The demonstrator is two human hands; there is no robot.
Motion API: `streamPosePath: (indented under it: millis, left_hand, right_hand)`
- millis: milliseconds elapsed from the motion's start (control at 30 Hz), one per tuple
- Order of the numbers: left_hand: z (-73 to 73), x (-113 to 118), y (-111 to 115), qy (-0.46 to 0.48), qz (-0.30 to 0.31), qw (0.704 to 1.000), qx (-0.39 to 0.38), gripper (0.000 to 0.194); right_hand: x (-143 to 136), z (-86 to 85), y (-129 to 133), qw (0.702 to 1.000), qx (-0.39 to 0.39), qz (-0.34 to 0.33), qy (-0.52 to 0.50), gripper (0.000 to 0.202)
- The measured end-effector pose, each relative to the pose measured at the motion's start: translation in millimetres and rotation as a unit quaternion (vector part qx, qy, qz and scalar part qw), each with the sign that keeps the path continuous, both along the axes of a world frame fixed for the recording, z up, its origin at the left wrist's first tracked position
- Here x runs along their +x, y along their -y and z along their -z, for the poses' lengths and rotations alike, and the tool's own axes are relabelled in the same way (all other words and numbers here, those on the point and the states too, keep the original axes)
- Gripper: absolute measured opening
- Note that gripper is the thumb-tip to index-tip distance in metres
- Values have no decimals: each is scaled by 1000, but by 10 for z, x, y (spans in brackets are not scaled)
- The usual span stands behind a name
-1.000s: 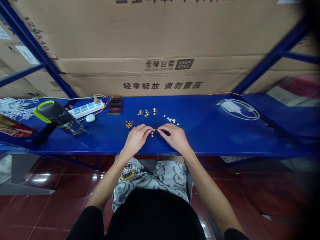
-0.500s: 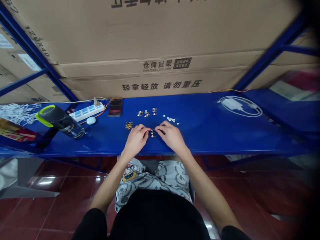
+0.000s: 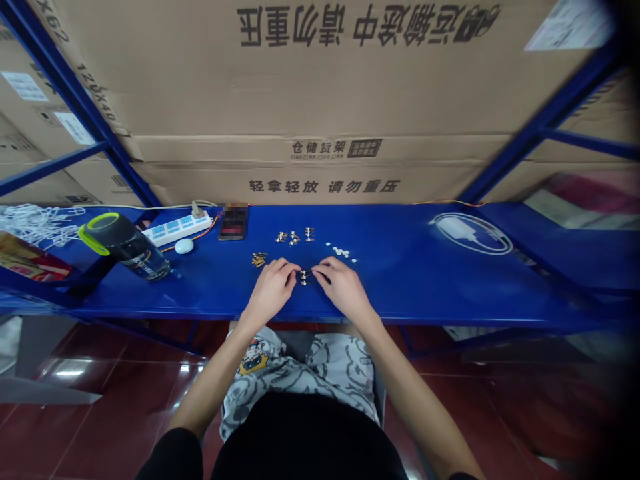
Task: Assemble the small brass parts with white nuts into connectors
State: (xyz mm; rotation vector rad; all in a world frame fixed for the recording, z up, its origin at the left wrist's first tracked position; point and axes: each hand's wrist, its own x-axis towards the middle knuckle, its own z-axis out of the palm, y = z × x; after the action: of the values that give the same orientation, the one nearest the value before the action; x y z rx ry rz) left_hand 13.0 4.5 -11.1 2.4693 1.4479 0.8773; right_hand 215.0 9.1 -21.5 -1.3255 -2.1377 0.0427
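Note:
My left hand (image 3: 273, 287) and my right hand (image 3: 343, 285) rest on the blue shelf top, fingertips pinched and facing each other. Between them lies a short column of small metal pins with white collars (image 3: 305, 283). The pin at its far end sits between my fingertips, partly covered by them. Beyond my left hand is a heap of brass pieces (image 3: 259, 259). Several white collars (image 3: 341, 253) lie scattered past my right hand. Farther back are small groups of collared pins (image 3: 294, 237), one of them lined up in a column (image 3: 309, 234).
At the left stand a dark bottle (image 3: 131, 248) with a green loop, a white power strip (image 3: 175, 231), a round white object (image 3: 184, 247) and a dark pack (image 3: 233, 222). A white charger with coiled cable (image 3: 463, 230) lies right. A large carton (image 3: 320, 100) closes the back.
The whole view has tilted upward, so the shelf and hands sit lower in the picture. My fingertips stay at the column's far end, with little visible movement.

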Motion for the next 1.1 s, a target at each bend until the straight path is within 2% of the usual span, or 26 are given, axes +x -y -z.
streamPosePath:
  millis: [167, 300, 467, 867, 1100]
  left_hand:
    - [16, -21, 0, -40, -21, 999, 13, 26]
    - [79, -34, -16, -64, -9, 998, 10, 34]
    - [136, -33, -37, -84, 1, 996, -6, 41]
    - [70, -26, -26, -109, -7, 994, -6, 45]
    - [84, -24, -29, -122, -7, 992, -6, 43]
  right_hand:
    - [43, -31, 20, 1000, 4, 6, 20, 27]
    - [120, -41, 27, 997, 14, 31, 66, 30]
    - [136, 17, -19, 998, -5, 16, 66, 36]
    - [117, -1, -26, 996, -27, 18, 80, 45]
    - [123, 20, -41, 995, -30, 16, 90, 42]
